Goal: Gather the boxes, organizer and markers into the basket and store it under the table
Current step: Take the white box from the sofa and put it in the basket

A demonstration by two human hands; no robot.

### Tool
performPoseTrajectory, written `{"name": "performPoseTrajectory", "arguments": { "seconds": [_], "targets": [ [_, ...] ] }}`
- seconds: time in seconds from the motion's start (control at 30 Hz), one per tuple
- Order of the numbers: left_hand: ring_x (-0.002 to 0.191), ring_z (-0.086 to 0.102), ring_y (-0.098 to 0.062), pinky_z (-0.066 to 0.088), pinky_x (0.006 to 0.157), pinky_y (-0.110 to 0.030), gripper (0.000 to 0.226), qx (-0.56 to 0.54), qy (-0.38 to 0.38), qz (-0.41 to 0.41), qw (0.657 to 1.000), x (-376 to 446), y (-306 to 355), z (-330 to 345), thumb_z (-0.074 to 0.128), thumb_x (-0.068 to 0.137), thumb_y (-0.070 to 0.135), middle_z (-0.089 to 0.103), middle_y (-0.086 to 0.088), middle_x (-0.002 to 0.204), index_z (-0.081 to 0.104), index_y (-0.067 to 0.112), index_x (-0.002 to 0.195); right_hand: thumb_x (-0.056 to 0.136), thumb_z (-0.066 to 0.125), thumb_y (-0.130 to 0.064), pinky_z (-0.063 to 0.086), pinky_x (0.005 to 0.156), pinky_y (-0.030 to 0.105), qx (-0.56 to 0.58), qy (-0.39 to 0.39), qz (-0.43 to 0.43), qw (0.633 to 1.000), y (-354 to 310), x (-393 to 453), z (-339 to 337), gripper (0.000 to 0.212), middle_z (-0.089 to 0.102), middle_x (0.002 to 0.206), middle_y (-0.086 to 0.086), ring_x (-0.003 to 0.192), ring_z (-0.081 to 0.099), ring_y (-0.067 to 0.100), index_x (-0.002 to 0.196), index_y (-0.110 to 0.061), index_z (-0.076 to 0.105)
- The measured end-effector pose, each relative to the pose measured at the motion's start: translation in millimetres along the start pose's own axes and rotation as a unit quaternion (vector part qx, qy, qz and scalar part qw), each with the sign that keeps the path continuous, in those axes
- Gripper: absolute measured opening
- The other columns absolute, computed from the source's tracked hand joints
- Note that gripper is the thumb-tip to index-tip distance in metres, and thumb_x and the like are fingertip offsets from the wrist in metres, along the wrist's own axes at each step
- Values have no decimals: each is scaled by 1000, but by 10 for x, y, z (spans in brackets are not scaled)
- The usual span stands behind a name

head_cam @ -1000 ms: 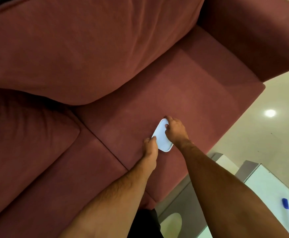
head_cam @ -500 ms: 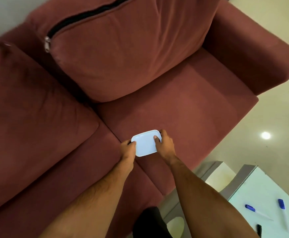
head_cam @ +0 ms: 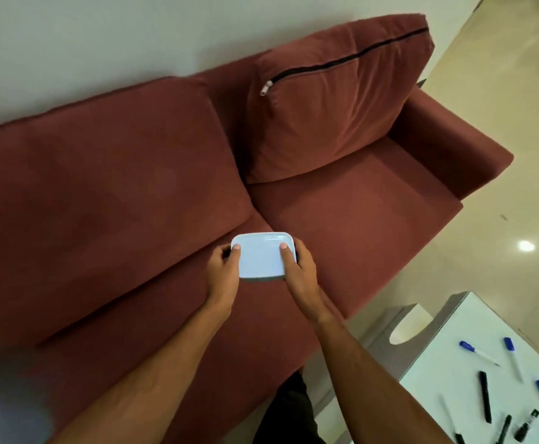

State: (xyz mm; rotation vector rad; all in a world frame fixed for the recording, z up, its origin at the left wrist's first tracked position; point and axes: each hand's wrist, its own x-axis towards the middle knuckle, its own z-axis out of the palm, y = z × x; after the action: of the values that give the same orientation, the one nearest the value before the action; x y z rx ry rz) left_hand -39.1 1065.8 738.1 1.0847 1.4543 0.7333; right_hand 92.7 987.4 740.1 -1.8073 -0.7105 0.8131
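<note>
A small pale blue box with rounded corners is held level above the sofa seat. My left hand grips its left side and my right hand grips its right side, thumbs on the lid. Several markers lie loose on the white table at the lower right, among them a blue-capped marker and a black marker. No basket or organizer is in view.
A dark red sofa fills most of the view, with a zippered back cushion on the right seat. The white table stands close to the sofa's front edge. Glossy beige floor lies to the right.
Both hands have lifted the box off the sofa seat and turned it level. My view has pulled back and up, showing more of the sofa, wall and table.
</note>
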Motion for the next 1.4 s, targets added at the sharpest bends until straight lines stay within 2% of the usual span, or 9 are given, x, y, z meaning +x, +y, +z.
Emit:
{"name": "performPoseTrajectory", "arguments": {
  "seconds": [0.1,0.2,0.4,0.7,0.93,1.07,1.2,1.3,1.4],
  "targets": [
    [92,64,-12,48,76,-29,16,19,4,30,999,-403,39,-785,60,101,31,71,1,105,67,17,106,101,52,-55,57,96,44,24,-7,-7,1000,-264,-767,365,30,68,122,-8,114,66,11,124,-38,63],
    [94,66,-14,48,77,-29,18,23,9,52,998,-715,51,-1326,61,100,34,72,0,105,68,18,106,104,51,-47,55,88,30,39,1,-14,999,-446,-1331,601,26,68,118,-9,108,66,6,123,-32,62],
    [90,63,-11,48,78,-28,19,-8,31,70,997,-1227,33,-1840,59,102,33,72,-1,104,66,16,104,106,51,-39,53,78,17,60,-1,-26,998,-681,-2010,768,21,69,113,-10,102,66,3,121,-27,61],
    [91,63,-8,49,78,-25,21,-27,10,85,996,-1984,-188,-1888,56,103,33,70,-1,107,66,14,107,106,51,-38,50,75,12,64,41,-20,997,-563,-2725,493,24,68,114,-11,101,65,0,125,-26,60],
    [100,64,-16,50,82,-31,40,-9,-29,105,994,-2751,-627,-1753,51,93,55,66,-12,117,67,21,105,105,51,-42,55,78,18,49,63,-15,997,-242,-3357,-28,25,67,113,-14,102,66,4,124,-29,60],
    [98,61,-6,47,79,-17,18,-15,-7,114,993,-3685,-976,-1707,50,101,46,61,-2,121,63,34,101,104,50,-46,55,76,16,49,27,-15,998,26,-4092,-475,24,66,112,-16,102,66,4,123,-33,57],
    [99,62,-13,49,82,-29,28,-33,10,107,994,-4449,-1286,-1724,49,99,46,67,0,113,66,25,107,105,50,-42,54,73,13,39,12,-24,999,170,-4769,-863,21,67,110,-15,98,65,-2,121,-31,59],
    [96,61,-13,46,79,-28,28,-38,19,115,993,-4919,-1382,-1753,49,102,41,68,1,107,66,20,108,105,50,-42,58,77,20,37,6,-26,999,243,-5146,-1076,17,68,108,-17,99,66,2,118,-36,60],
    [95,60,-13,46,78,-26,26,-44,30,118,992,-5335,-1498,-1813,49,99,43,68,-2,107,65,23,104,105,50,-41,53,71,13,42,-14,-30,999,302,-5522,-1219,24,68,109,-13,96,64,-4,122,-28,61]
  ]
}}
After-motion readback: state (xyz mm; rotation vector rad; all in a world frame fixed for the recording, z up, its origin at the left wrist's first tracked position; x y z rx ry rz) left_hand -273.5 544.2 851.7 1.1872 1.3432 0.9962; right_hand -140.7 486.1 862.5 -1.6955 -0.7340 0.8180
